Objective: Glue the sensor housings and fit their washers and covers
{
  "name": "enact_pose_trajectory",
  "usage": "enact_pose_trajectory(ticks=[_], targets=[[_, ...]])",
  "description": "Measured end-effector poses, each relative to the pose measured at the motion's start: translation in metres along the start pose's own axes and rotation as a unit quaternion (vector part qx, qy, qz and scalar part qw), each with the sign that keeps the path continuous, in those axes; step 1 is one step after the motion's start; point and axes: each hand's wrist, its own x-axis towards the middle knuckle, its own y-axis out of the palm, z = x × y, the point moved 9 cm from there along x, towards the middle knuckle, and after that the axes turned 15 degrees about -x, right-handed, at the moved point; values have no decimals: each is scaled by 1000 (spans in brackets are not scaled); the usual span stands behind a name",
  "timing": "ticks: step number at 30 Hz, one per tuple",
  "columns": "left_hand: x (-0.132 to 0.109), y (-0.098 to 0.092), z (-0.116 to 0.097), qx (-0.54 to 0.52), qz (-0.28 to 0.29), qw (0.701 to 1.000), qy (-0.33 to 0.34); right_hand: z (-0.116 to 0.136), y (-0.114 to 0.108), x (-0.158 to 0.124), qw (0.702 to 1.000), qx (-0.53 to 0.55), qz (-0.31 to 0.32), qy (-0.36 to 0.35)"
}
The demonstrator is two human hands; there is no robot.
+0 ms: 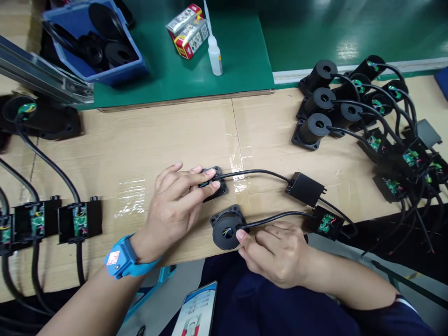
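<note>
My left hand (pixel 182 193), with a blue band on its wrist, closes its thumb and fingertips over a square-flanged black housing (pixel 221 187), where a black cable (pixel 250 171) enters. This cable runs right to a closed black box (pixel 305 189). Nearer to me stands a second black housing (pixel 226 233), upright on its square flange, with coloured wires showing in its top hole. My right hand (pixel 276 252) pinches the second cable (pixel 271 218) between thumb and finger at that housing's rim. The cable leads to an open black box (pixel 325 223) with a green circuit board inside.
Several wired black housings (pixel 320 102) crowd the right back. At left, several open boxes (pixel 80 219) lie with thick cables. A blue bin (pixel 101 72) of black parts, a white squeeze bottle (pixel 214 56) and small cartons (pixel 188 30) sit on the green mat. A phone (pixel 196 310) lies on my lap.
</note>
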Motion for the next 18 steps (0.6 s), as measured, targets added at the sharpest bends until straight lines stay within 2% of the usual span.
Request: enact_pose_trajectory(ticks=[7, 12, 18], targets=[[-4, 1, -3, -9, 2, 1000, -23, -2, 8, -7, 999, 38, -34, 9], [0, 2, -5, 23, 25, 999, -12, -8, 11, -11, 994, 55, -89, 35], [-7, 5, -3, 21, -12, 1000, -15, -4, 12, -15, 995, 31, -97, 7]])
